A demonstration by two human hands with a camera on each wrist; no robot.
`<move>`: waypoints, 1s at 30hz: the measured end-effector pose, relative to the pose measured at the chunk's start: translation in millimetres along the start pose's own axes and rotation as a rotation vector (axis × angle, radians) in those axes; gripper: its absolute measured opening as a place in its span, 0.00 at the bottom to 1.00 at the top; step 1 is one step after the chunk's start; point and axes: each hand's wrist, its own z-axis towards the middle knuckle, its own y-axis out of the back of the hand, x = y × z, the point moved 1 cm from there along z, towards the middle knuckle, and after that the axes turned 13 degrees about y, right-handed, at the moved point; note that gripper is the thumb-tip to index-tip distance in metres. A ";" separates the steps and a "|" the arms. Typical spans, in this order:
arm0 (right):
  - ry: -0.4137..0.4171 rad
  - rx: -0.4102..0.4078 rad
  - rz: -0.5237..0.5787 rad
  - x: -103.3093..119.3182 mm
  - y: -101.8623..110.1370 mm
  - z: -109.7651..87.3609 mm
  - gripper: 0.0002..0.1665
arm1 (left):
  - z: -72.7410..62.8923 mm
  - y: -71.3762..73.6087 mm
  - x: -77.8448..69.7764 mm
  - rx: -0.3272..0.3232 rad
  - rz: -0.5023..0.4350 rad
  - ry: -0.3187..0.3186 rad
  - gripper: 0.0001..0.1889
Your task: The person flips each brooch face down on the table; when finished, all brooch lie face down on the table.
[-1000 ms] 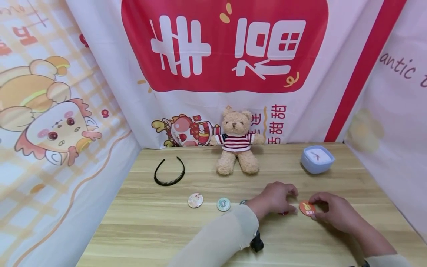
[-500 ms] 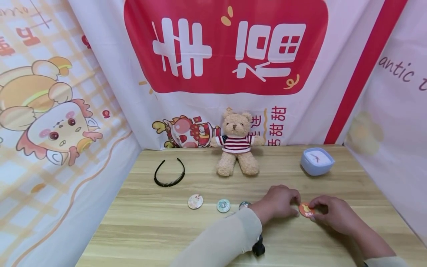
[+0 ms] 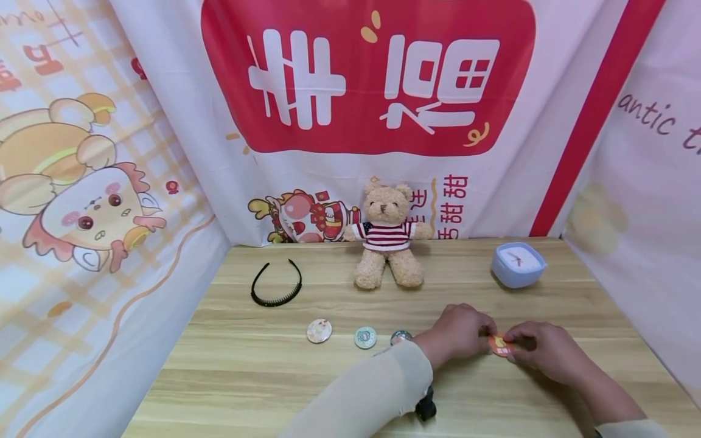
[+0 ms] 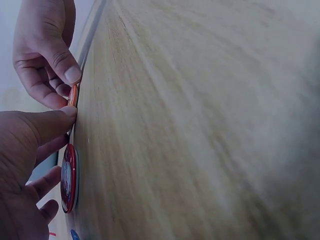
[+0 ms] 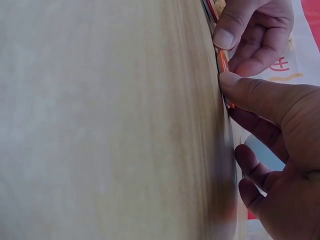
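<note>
An orange round badge (image 3: 499, 346) with a yellow figure lies low over the wooden table, between both hands. My left hand (image 3: 462, 331) pinches its left edge between thumb and finger. At the opposite edge, my right hand (image 3: 553, 351) pinches it too; the left wrist view shows both thumbs (image 4: 72, 75) on the badge. A red-rimmed round badge (image 4: 69, 177) stands out below the left hand's fingers there, but the hand hides it in the head view. Further left are a dark green badge (image 3: 401, 336), partly behind the left wrist, a teal badge (image 3: 365, 337) and a whitish badge (image 3: 319, 331).
Towards the back of the table (image 3: 246, 377) sits a teddy bear (image 3: 386, 237) in a striped shirt. A black toothed headband (image 3: 277, 299) lies at the left, and a blue clock (image 3: 518, 266) stands at the back right. Printed cloth (image 3: 378, 164) hangs behind.
My left hand has moved slightly right and now pinches the orange badge's left edge. The red badge under it has gone out of sight in the head view. My right hand keeps its hold.
</note>
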 end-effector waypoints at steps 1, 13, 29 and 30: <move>0.002 -0.001 -0.006 0.2 -0.2 0.3 0.13 | 0.1 -0.4 0.1 -0.009 0.014 -0.006 0.09; 0.038 0.022 -0.020 0.3 -0.4 2.1 0.13 | -1.7 -1.4 -0.2 0.002 0.066 -0.001 0.11; 0.045 -0.014 -0.004 -2.1 4.6 -1.7 0.10 | 0.1 4.5 3.8 -0.032 0.057 -0.032 0.12; 0.037 -0.012 0.002 -1.4 4.4 -1.5 0.11 | 0.2 4.5 3.7 -0.035 0.059 -0.032 0.12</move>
